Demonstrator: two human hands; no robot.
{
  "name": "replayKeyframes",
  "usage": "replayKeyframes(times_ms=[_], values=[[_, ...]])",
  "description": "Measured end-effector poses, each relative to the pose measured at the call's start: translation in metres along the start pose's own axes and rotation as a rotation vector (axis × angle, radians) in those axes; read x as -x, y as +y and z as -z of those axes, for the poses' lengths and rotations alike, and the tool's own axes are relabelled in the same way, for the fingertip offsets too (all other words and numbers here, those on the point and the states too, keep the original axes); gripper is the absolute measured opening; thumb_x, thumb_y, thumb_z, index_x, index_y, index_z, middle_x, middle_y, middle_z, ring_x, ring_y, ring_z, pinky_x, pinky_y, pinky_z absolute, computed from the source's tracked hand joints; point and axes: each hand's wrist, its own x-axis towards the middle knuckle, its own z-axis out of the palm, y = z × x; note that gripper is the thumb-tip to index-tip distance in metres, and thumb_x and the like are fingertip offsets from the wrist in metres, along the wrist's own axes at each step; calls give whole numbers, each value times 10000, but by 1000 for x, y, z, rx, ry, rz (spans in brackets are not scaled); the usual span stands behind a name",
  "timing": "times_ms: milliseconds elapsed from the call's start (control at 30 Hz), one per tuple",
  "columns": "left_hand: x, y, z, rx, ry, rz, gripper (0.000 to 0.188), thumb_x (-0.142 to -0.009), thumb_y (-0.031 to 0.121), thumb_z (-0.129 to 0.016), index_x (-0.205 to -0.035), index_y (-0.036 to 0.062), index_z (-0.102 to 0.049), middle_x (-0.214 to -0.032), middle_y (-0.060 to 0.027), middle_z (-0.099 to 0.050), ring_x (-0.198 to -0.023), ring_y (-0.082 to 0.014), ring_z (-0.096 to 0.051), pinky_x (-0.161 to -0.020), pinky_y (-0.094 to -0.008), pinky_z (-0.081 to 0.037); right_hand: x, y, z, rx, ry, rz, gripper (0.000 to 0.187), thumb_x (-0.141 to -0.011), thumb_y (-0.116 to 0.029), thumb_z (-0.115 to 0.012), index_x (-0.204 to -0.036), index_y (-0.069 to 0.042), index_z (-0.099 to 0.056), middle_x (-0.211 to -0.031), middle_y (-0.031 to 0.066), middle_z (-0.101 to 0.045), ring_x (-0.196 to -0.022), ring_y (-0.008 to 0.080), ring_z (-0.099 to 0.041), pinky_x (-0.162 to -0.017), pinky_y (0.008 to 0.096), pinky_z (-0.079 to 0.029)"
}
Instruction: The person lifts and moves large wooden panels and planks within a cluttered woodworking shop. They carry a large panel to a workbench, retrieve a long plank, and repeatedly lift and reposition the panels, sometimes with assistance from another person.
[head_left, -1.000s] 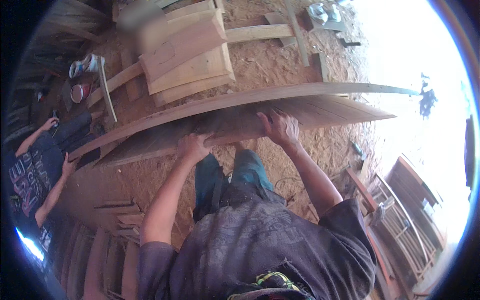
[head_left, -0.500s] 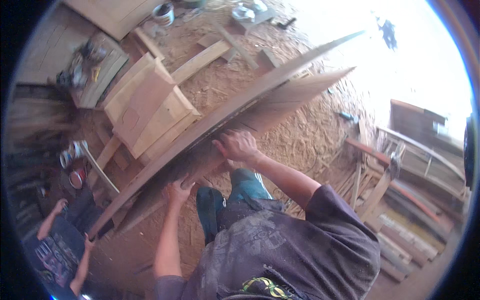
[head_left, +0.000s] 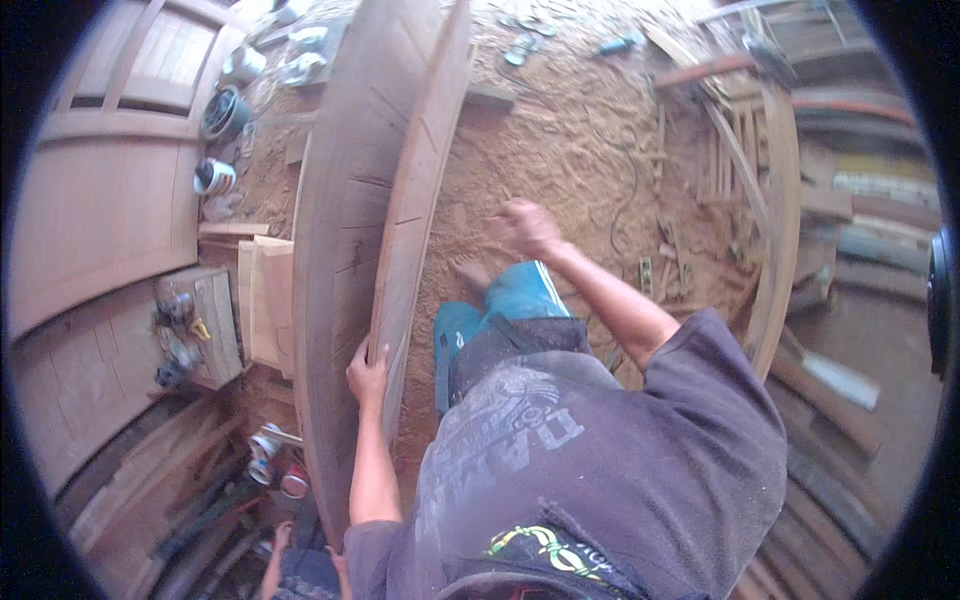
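A long wooden panel (head_left: 335, 200) stands on edge at my left, running from the top of the view toward the lower edge. Against its right side leans a narrower board (head_left: 418, 190) with dark slits across it. My left hand (head_left: 368, 374) is closed on the near edge of this board, thumb on top. Apart from the wood, above the floor in front of my legs, hangs my right hand (head_left: 528, 228). It is somewhat blurred, its fingers look curled in, and nothing shows in them. At the lower left, a co-worker's hand (head_left: 337, 562) is by the panel's near end.
Shavings cover the floor (head_left: 560, 130). To the left are a panelled door (head_left: 120, 210), a wooden block bearing a power tool (head_left: 178, 325), buckets (head_left: 226, 112) and paint cans (head_left: 294, 483). On the right stand a wooden trestle (head_left: 778, 220) and stacked timber (head_left: 850, 240).
The panel and board have swung from slanting across the view to nearly lengthwise on my left. My right hand has come off the board; my left hand still holds it.
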Motion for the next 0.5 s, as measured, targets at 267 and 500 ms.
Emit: replayKeyframes(times_ms=[267,500], values=[[-67,104,-22,-155,114,-151,422,-867,304,-698,-1217,80,-626,-1068,-198,-697,-1036,-409,-645,-871,-497,-501,266,204,43,225,-153,-873,343,-855,-381,-650,-1014,-88,-729,-1058,198,-697,-1010,373,-665,-859,462,-526],[-87,107,-23,-159,145,-147,370,-874,258,-694,-1162,32,-640,-1057,-228,-692,-1030,-401,-654,-857,-468,-512,330,205,-22,-448,-121,-1147,296,-862,-314,-687,-902,-24,-732,-861,115,-737,-848,204,-699,-751,369,-531]])
